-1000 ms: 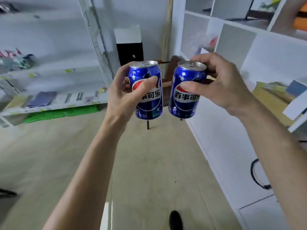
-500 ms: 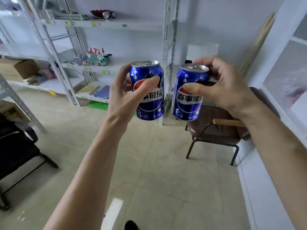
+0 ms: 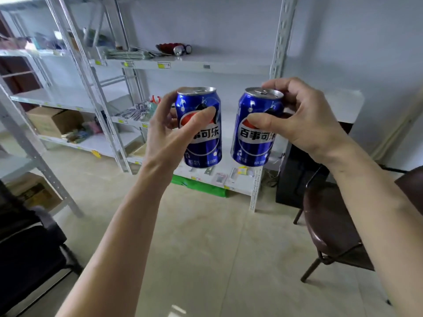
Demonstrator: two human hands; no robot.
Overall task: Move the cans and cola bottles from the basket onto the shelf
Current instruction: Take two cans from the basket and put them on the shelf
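Grip: left hand [image 3: 170, 136] wraps left can [image 3: 201, 131], right hand [image 3: 304, 120] pinches right can [image 3: 256, 129] near rim | pos: both upright, mid-air, shelf [image 3: 194, 65] ahead, well apart | risk: right can may slip, grip high & on fingertips; cans may knock tog.

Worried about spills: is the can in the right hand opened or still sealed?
Looks sealed. The right hand holds the can nearly upright, and its pull tab lies flat on the lid with no hole visible.
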